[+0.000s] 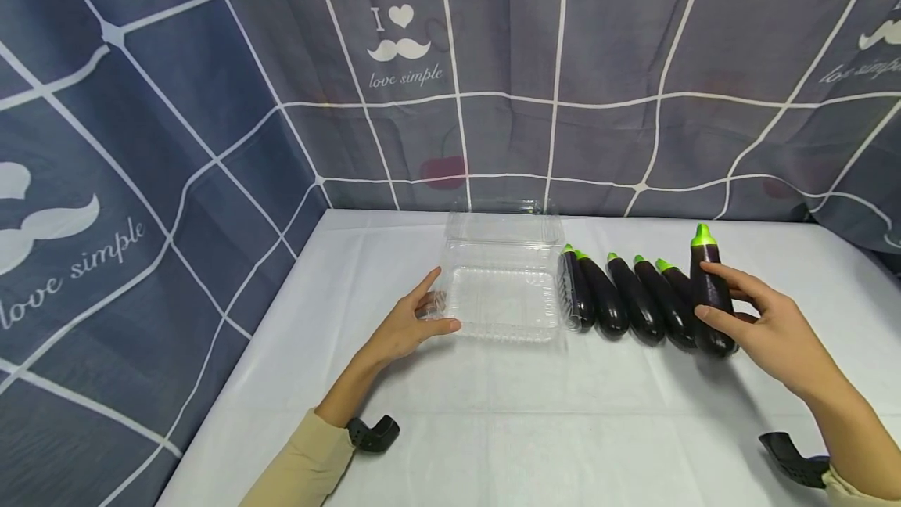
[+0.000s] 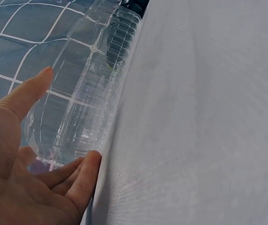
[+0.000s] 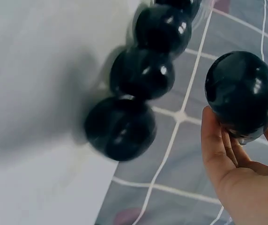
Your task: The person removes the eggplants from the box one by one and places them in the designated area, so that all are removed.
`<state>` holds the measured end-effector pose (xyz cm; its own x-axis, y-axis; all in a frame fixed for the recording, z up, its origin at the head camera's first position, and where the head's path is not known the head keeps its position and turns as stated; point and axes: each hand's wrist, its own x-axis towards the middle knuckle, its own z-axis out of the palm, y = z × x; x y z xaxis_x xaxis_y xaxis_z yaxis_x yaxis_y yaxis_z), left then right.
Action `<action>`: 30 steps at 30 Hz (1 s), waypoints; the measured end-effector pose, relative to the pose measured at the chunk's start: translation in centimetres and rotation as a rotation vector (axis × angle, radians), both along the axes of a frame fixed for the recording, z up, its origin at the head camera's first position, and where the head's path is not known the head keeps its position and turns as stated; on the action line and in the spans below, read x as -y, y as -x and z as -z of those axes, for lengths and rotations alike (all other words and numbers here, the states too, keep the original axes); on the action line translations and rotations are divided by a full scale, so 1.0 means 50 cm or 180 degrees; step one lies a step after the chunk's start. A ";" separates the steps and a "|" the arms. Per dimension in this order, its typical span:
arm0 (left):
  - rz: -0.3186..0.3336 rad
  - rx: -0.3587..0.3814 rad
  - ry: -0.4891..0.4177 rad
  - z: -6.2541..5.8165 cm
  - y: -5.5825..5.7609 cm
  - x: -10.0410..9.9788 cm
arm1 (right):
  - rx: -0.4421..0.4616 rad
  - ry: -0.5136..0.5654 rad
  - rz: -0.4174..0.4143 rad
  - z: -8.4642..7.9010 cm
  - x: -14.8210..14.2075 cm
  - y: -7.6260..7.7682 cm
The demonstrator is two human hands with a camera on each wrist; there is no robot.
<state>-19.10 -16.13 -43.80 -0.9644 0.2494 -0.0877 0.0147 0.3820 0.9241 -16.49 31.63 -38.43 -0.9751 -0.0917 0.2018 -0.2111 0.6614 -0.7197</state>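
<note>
A clear plastic clamshell box (image 1: 503, 300) lies with its lid (image 1: 503, 229) folded back, and nothing is inside its base. At the box's left side is my left hand (image 1: 401, 331), thumb and forefinger spread and fingertips right at the rim. My right hand (image 1: 781, 331) grips a dark purple eggplant (image 1: 711, 288) between thumb and fingers, its green stem end pointing away. In the right wrist view this eggplant (image 3: 239, 91) is raised off the table, apart from the others. Several more eggplants (image 1: 636, 300) lie side by side between the box and my right hand.
The leftmost eggplant (image 1: 579, 292) lies right against the box's right wall. A white cloth (image 1: 493, 429) covers the table. Grey checked curtains (image 1: 507, 139) hang behind it and along the left side. A black strap mount sits on each wrist.
</note>
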 end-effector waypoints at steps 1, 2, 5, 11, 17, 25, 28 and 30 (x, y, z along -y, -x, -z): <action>-0.0004 -0.0001 0.0003 0.000 0.000 0.000 | 0.0028 -0.0025 0.0042 0.003 -0.006 -0.001; -0.0004 -0.0003 0.0009 0.000 0.000 0.000 | 0.0051 -0.0029 0.0072 0.007 -0.012 -0.003; 0.0006 0.0000 0.0016 0.001 0.000 0.000 | 0.0114 -0.0077 0.0183 0.018 -0.029 -0.009; 0.0021 -0.0002 0.0015 0.001 0.001 -0.002 | 0.0199 -0.0199 0.0330 0.031 -0.058 -0.009; -0.0013 0.0004 0.0007 -0.001 -0.001 0.000 | 0.0311 -0.0188 0.0380 0.043 -0.087 0.008; 0.0006 0.0037 -0.0035 0.000 -0.001 0.001 | 0.0538 -0.0222 0.0322 0.063 -0.111 0.032; 0.0004 0.0034 -0.0038 0.000 -0.001 0.001 | 0.0584 -0.0190 0.0214 0.066 -0.121 0.041; 0.0012 0.0026 -0.0048 0.001 -0.001 0.001 | 0.0594 -0.0174 0.0151 0.068 -0.125 0.047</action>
<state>-19.07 -16.17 -43.85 -0.9627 0.2544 -0.0919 0.0085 0.3679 0.9298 -18.82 37.89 -41.82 -0.9986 -0.0505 0.0132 -0.0451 0.7068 -0.7060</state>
